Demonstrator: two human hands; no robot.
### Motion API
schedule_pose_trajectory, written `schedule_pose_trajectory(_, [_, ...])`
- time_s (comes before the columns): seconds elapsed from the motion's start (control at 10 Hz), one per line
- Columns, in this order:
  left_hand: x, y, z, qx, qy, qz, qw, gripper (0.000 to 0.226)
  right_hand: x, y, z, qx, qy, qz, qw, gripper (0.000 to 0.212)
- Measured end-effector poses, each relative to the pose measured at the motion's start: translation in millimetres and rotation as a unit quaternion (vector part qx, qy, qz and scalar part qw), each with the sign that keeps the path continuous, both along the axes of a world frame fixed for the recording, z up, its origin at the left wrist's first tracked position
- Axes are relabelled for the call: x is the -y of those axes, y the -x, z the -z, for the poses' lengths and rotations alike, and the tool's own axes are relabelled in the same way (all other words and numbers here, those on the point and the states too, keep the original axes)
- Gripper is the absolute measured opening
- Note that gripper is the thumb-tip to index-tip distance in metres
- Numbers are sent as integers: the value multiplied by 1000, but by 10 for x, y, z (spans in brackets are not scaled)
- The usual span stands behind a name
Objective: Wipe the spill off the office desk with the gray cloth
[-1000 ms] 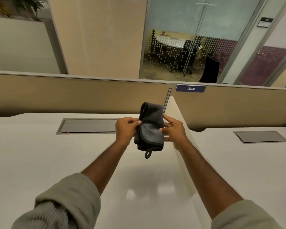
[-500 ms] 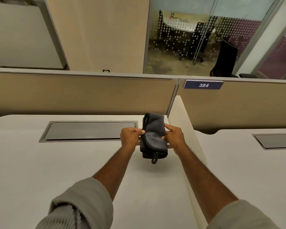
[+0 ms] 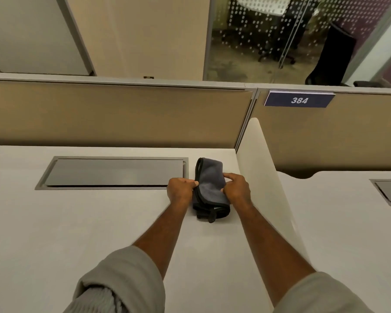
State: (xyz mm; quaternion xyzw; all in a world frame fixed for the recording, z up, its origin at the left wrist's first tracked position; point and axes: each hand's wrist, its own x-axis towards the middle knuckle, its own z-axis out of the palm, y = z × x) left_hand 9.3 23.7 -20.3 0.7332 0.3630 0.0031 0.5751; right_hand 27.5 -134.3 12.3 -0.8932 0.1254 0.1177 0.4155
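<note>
A folded gray cloth (image 3: 210, 180) with a dark edge and a small hanging loop is held between both hands, its lower end touching the white office desk (image 3: 77, 222). My left hand (image 3: 180, 190) pinches the cloth's left edge. My right hand (image 3: 237, 190) grips its right side, the index finger stretched over the top. I can make out no spill on the desk surface.
A grey metal cable hatch (image 3: 113, 172) is set into the desk just left of the hands. A white divider (image 3: 261, 168) rises right beside the cloth. Tan partition panels (image 3: 122, 114) close the back, one bearing a "384" sign (image 3: 299, 100). A second desk (image 3: 348, 222) lies right.
Both hands have lowered the cloth from mid-air down to the desk surface. The view has tilted downward and closer to the desk.
</note>
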Motion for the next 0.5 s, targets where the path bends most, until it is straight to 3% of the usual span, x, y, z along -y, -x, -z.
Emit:
schedule_pose_trajectory(0.2, [32, -4, 0, -22, -56, 16, 998, 28, -38, 68, 77, 19, 44, 28, 998, 37])
schedule_pose_trajectory(0.5, [-98, 137, -231, 28, -198, 78, 977, 21, -29, 189, -6, 62, 135, -52, 987, 46])
